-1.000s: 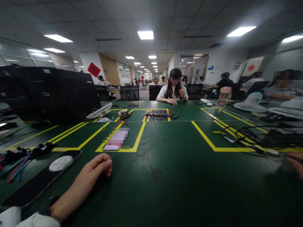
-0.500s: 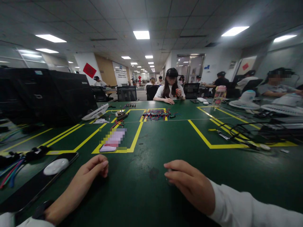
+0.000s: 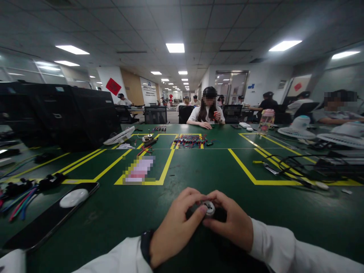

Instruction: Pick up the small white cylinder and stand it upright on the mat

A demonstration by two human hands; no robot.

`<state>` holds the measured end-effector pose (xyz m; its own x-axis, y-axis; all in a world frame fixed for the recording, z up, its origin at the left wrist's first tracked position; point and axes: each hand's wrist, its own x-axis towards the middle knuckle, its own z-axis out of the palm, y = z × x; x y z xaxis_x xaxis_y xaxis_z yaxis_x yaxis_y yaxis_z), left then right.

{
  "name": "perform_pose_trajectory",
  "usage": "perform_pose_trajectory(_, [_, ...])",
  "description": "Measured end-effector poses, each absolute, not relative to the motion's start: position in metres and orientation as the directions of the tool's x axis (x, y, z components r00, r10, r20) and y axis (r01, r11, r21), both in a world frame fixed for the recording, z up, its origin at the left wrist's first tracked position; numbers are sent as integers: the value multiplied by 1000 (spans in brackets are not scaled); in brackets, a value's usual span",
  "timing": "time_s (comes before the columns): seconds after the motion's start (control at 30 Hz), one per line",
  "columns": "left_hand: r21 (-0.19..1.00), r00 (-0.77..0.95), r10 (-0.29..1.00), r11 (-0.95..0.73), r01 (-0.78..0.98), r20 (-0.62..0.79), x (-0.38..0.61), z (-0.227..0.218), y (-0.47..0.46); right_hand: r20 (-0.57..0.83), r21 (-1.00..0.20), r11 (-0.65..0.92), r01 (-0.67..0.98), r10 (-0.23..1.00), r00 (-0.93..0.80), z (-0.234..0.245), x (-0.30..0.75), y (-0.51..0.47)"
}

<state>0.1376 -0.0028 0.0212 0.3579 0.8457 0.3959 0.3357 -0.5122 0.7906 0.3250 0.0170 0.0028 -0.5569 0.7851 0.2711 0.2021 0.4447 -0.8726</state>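
My left hand and my right hand meet over the green table just in front of me. Together their fingertips pinch a small round silver-and-black part. Most of that part is hidden between the fingers, so I cannot name it further. Both hands have white sleeves, and the left wrist carries a dark band.
A black pad with a white mouse lies at left, beside coloured cables. Black cases stand further left. Yellow tape outlines boxes; black cables lie at right. A seated person faces me across the table, others sit to the right.
My left hand has moved right from beside the pad to the middle. My right hand came in from the right edge, and both now close on the small round part.
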Motion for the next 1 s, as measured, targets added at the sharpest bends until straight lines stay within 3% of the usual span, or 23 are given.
perform_pose_trajectory(0.3, [809, 262, 877, -476, 345, 404, 150, 34, 3, 259, -882, 424, 206, 801, -540, -1, 328, 21])
perform_pose_trajectory(0.47, [818, 160, 889, -457, 349, 428, 132, 36, 12, 250, -851, 437, 291, 824, -509, 1, 330, 18])
perform_pose_trajectory(0.57, [771, 266, 893, -449, 451, 363, 114, 23, 19, 250, -840, 446, 310, 825, -507, 2, 332, 17])
perform_pose_trajectory(0.67, [625, 415, 875, -474, 620, 250, 104, 11, 20, 255, -830, 454, 324, 825, -504, 1, 333, 18])
perform_pose_trajectory(0.77, [531, 442, 868, -491, 691, 226, 102, 6, 19, 269, -810, 476, 343, 821, -503, 0, 333, 20])
perform_pose_trajectory(1.0, [549, 465, 857, -503, 667, 221, 102, 8, 21, 282, -797, 503, 333, 799, -531, 2, 334, 17])
